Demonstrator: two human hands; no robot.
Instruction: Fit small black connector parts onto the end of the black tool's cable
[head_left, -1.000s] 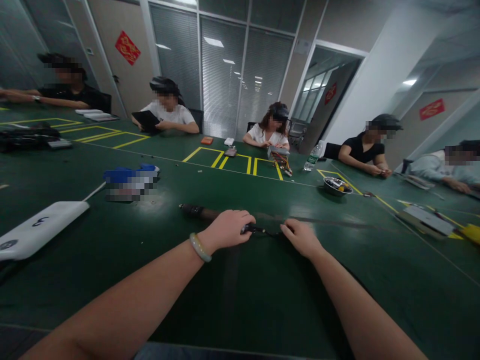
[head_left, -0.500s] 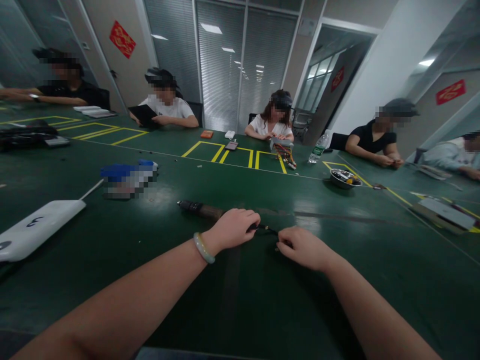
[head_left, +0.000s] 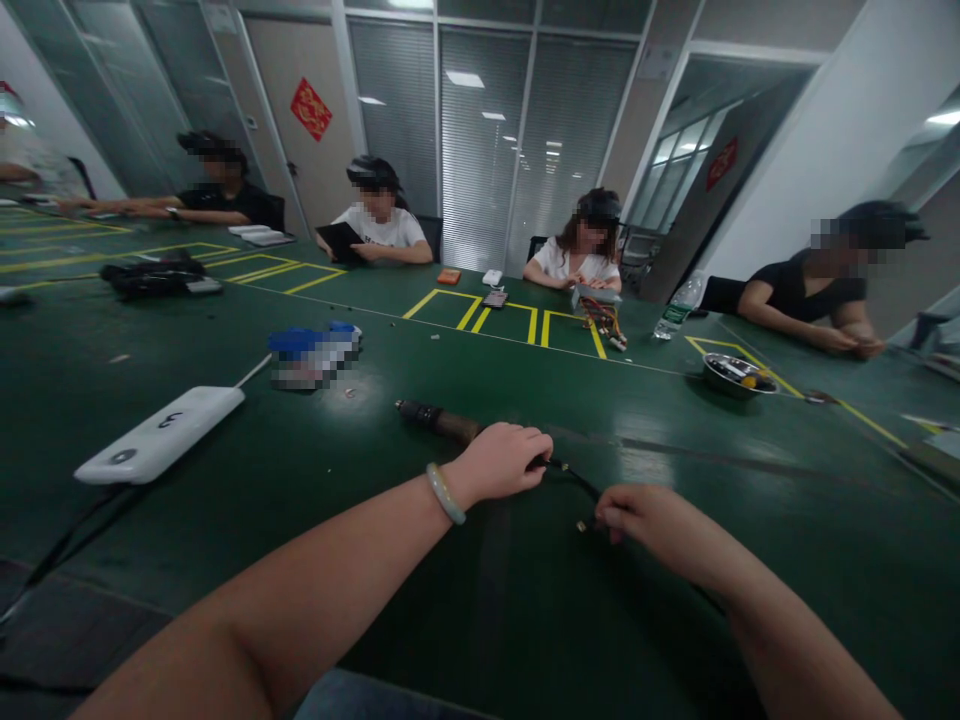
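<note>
An inline electric screwdriver (head_left: 450,425) with a metal tip, black collar and brownish body lies on the green table, its tip toward the left. My left hand (head_left: 508,460), with a bangle at the wrist, is closed around its rear end and hides that part. From there a thin black cable (head_left: 581,481) with small gold-coloured bits runs to my right hand (head_left: 637,515). The fingers of my right hand are pinched on this cable. A small gold-coloured end (head_left: 581,526) sticks out beside the right fingertips.
On the left lies a white box marked 3 (head_left: 165,430), with cables. A blue-and-clear packet (head_left: 315,352) is beyond it. Farther right stand a metal bowl of small parts (head_left: 739,375) and a water bottle (head_left: 677,308). Several people sit along the far side.
The view has swung left, so things appear farther right. My right hand has moved away from the left and slightly closer to me, showing more cable between them. My left hand keeps its grip.
</note>
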